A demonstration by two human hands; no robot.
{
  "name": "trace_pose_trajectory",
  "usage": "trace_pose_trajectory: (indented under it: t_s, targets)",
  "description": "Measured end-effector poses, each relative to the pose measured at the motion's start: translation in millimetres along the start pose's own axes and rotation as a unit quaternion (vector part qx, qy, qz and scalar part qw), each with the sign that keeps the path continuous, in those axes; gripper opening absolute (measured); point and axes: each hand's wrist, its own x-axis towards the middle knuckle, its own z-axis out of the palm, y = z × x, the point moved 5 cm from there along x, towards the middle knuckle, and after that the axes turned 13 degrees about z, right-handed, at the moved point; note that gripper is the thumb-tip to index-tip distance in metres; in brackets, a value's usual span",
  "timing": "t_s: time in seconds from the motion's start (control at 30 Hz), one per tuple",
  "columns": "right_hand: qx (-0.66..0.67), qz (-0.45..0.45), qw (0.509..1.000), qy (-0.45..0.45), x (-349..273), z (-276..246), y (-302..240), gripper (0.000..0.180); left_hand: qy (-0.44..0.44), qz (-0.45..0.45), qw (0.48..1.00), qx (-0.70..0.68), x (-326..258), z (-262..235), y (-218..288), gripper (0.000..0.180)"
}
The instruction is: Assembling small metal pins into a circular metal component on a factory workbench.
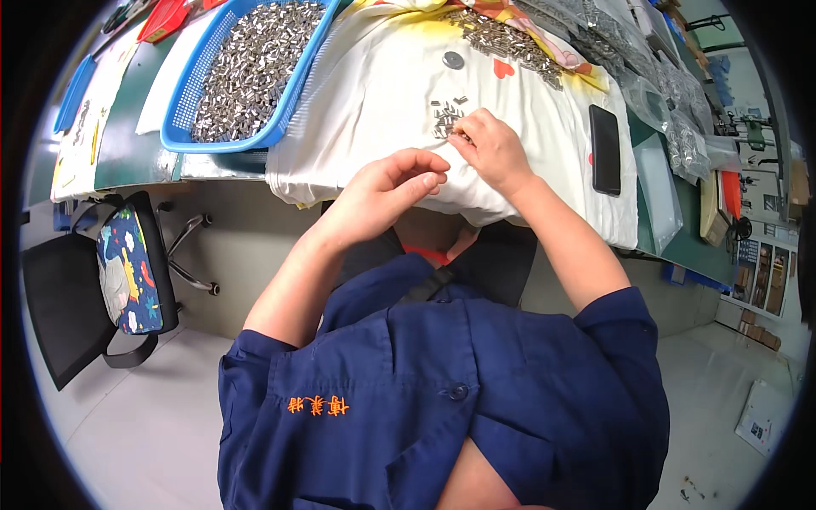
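Observation:
A small cluster of short metal pieces (445,119) lies on the white patterned cloth (365,93) in front of me. My right hand (495,155) is at the near right edge of this cluster, thumb and fingertips pinched together. Whatever is between those fingertips is too small to make out. Just left of it and nearer to me, my left hand (389,189) hovers over the cloth's front edge. Its fingers are curled in toward the thumb, and what they hold, if anything, is hidden. A round grey disc (453,60) lies beyond the cluster.
A blue perforated basket (176,119) full of small metal pieces stands at the left. More metal pieces (510,44) are heaped at the cloth's far side. A black phone (605,150) lies at the right, near clear plastic bags (671,110). An office chair (127,272) stands lower left.

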Motion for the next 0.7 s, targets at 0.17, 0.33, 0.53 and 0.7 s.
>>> trace_pose_trajectory:
  t_s: [0.17, 0.33, 0.53, 0.7]
  targets:
    - [-0.062, 0.015, 0.998, -0.009, 8, 7, 4, 0.014, -0.038, -0.030, 0.997, -0.062, -4, 7, -24, 0.023]
    - [0.018, 0.149, 0.981, -0.121, 25, 0, 13, 0.021, -0.015, -0.042, 0.996, -0.082, -4, 6, -24, 0.023]
    - [0.181, 0.309, 0.915, -0.186, 51, 2, 33, 0.026, -0.046, -0.054, 0.993, -0.096, -6, 0, -30, 0.025]
    - [0.390, 0.409, 0.784, -0.257, 94, 15, -1, 0.022, -0.086, -0.053, 0.982, -0.161, -14, -6, -36, 0.027]
